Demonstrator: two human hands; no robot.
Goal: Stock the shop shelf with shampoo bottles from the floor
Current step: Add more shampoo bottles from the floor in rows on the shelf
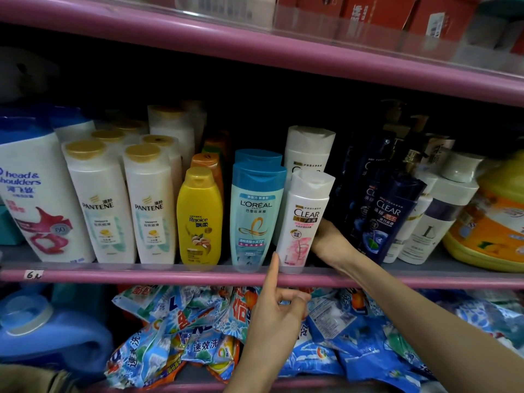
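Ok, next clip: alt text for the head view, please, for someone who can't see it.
A person's right hand grips a tilted white Clear shampoo bottle at the front of a pink shop shelf, while the left hand points its index finger at the bottle's base. L'Oréal, Rejoice and Pantene bottles stand to its left; detergent bags fill the shelf below.

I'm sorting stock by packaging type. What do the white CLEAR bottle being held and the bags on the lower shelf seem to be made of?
White CLEAR bottle: apparently opaque plastic with a smooth, slightly glossy finish, judging by its moulded flip cap and soft highlights; the right hand grips its side. Bags: probably thin printed plastic film, since they look crumpled, creased and shiny.
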